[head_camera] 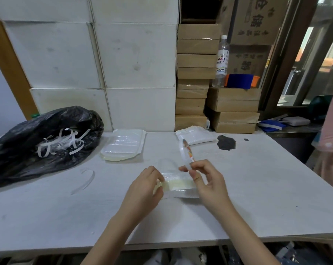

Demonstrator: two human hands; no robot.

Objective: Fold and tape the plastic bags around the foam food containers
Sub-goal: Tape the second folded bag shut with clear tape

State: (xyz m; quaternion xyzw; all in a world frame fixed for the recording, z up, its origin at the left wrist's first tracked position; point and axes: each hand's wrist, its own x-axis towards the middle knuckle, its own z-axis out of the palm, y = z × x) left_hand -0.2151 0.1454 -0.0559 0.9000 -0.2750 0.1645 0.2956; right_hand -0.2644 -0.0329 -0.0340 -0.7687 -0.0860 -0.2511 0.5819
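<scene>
Our left hand (152, 185) pressed curled fingers onto the bagged foam container (178, 185) lying between our hands on the table (66, 217), while our right hand (204, 180) pinched the tape roll (185, 153) just above it; we judged the package light, crushable and slippery, best held by its edges.

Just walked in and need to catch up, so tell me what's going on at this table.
A person is wrapping a small bagged foam food container on the white table. The left hand pinches the clear plastic at its left end, while the right hand holds a clear tape roll just above it. A stack of bagged containers waits behind, beside a black rubbish bag holding white strips.
</scene>
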